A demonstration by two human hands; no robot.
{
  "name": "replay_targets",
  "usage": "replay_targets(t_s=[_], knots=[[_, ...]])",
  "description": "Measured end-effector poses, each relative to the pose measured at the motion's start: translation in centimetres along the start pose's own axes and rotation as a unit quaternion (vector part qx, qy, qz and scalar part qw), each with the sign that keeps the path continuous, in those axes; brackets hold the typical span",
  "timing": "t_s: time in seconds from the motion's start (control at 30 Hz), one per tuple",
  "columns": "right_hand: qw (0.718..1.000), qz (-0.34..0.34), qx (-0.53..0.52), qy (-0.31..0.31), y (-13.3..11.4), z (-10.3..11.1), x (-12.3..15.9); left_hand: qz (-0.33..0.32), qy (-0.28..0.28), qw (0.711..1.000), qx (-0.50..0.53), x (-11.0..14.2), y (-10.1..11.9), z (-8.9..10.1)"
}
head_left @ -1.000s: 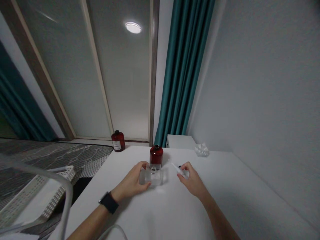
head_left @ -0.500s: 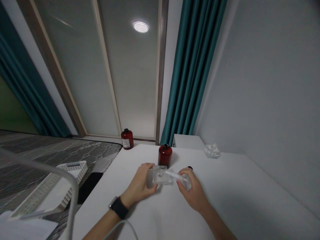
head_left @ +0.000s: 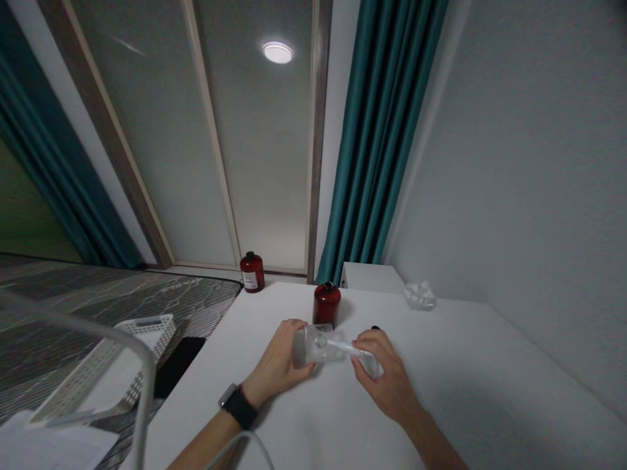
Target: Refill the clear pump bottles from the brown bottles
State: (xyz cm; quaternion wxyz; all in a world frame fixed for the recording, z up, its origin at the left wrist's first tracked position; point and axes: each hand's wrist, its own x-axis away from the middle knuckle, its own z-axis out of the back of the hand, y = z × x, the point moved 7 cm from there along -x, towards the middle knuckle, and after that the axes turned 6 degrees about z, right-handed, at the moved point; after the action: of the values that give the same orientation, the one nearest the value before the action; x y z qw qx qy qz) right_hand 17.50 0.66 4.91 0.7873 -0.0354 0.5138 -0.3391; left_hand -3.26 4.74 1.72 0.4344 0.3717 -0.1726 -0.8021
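Observation:
My left hand (head_left: 284, 356) is closed round the base of a clear, boxy bottle (head_left: 313, 346), tilted so that its round opening points to the right. Between the fingertips of my right hand (head_left: 385, 375) is a slim white tube (head_left: 341, 346). Its left tip reaches the bottle's opening; how far inside it goes, I cannot tell. Another clear piece (head_left: 371, 364) lies under my right fingers, partly hidden, its kind unclear. A small black cap (head_left: 375, 328) shows just behind that hand. Directly beyond the clear bottle stands a dark red bottle (head_left: 326, 304) with an uncapped neck.
Another dark red bottle (head_left: 252, 272), labelled and black-capped, stands at the white table's (head_left: 304, 424) far left corner. Crumpled clear plastic (head_left: 420, 296) lies at the back right. A white perforated basket (head_left: 105, 372) is lower left, behind a grey curved tube (head_left: 142, 391).
My right hand has moved left with the white tube, bringing its tip from clear of the bottle to the opening. The clear bottle has turned towards it. The whole view has shifted slightly.

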Motion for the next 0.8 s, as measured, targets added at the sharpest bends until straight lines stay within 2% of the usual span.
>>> replay_targets(t_s=[0.37, 0.63, 0.8], knots=[[0.999, -0.03, -0.003, 0.027, -0.1, -0.3, -1.3, 0.023, -0.035, 0.999, 0.032, -0.1, 0.6, -0.9], [0.998, -0.009, -0.031, -0.052, -0.9, -3.9, -3.3, 0.03, -0.058, 0.996, 0.057, 0.2, -0.1, -1.8], [0.998, -0.052, -0.019, -0.011, -0.2, -4.9, -1.9, 0.045, -0.08, 0.993, 0.078, 0.3, -0.3, -2.3]])
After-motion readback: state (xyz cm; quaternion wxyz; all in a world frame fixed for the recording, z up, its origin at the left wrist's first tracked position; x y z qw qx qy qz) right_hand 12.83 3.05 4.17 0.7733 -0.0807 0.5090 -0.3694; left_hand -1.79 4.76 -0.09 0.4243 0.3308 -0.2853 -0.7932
